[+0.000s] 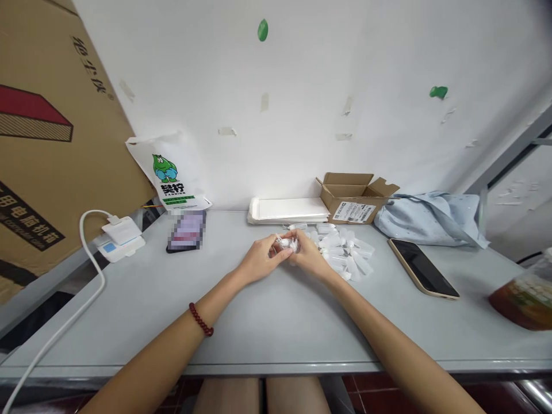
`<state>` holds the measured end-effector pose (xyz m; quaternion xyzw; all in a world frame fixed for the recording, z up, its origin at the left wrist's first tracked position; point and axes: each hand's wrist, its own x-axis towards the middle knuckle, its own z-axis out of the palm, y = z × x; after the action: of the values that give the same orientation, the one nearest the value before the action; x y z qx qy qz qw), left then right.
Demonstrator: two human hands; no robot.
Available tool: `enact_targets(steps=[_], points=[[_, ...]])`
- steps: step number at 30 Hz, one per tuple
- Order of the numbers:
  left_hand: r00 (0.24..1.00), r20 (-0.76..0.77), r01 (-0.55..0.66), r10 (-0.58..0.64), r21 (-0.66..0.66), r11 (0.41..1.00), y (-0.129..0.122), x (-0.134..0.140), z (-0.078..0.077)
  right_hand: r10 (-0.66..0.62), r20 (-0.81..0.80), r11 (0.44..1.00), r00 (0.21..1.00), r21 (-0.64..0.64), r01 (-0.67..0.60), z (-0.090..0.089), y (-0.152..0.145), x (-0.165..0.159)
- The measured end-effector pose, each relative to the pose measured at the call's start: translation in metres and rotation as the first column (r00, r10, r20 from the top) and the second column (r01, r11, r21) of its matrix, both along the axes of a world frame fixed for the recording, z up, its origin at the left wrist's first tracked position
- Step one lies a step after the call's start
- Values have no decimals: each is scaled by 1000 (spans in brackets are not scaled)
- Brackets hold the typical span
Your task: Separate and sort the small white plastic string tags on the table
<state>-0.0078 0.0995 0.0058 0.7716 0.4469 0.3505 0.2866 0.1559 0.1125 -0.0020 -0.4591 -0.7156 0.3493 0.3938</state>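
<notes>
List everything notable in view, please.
cartons: 2, brown, far left, back right
bag: 1, white, back left
cabled device: 1, white, left
phones: 2, black right, purplish left
sheets: stack, white, back centre
cloth: 1, bluish, back right
cup: 1, brownish, far right
pieces: many, whitish, centre-right
held pieces: unclear, white, between hands
desk: 1, grey, below
wall: 1, white, behind
stickers: 2, green, wall
bracelet: 1, red, left wrist
hands: 2, bare, centre
legs: 2, bare, bottom

Wall (310, 69): white, upper frame; green patches (263, 30) upper centre and upper right, tape scraps (226, 131) mid-frame.
Desk (276, 322): grey top, spans lower half.
Metal bar (517, 144): grey, slanting, right edge.
Floor (382, 398): dark red tiles, bottom edge.
Light: soft, fairly even.
</notes>
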Motion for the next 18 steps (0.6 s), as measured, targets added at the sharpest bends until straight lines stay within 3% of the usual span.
enact_targets(steps=[8,18], points=[[1000,25,-15,15,-14,1000,4,3,-4,-67,126,997,990,37,62,1,0,0],[945,311,-40,105,-209,977,6,4,-3,-44,186,997,982,65,33,2,-2,-2]])
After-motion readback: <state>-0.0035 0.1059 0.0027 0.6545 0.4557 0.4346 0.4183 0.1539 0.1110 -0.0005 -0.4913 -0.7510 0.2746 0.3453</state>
